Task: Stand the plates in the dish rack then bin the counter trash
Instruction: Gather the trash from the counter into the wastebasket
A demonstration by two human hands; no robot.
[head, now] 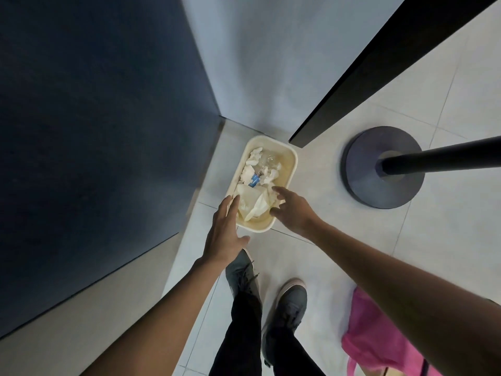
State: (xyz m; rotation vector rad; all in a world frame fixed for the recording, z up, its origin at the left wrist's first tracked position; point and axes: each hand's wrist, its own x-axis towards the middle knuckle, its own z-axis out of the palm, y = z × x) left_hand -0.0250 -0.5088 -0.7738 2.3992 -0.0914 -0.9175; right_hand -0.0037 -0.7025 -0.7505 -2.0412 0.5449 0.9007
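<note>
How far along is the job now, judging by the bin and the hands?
Looks done: crumpled white paper already lies in the cream bin on the floor. In hand: nothing. The left hand and right hand hover open over the bin. Left: cannot tell. The plates and dish rack are out of view, so neither that step nor any remaining trash can be checked.

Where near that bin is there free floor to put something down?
Bare tiles lie between the bin and the stand base, and between the shoes and pink bag. Crowded: the bin sits near the blue cabinet; left hand and right hand cover its near end.
</note>
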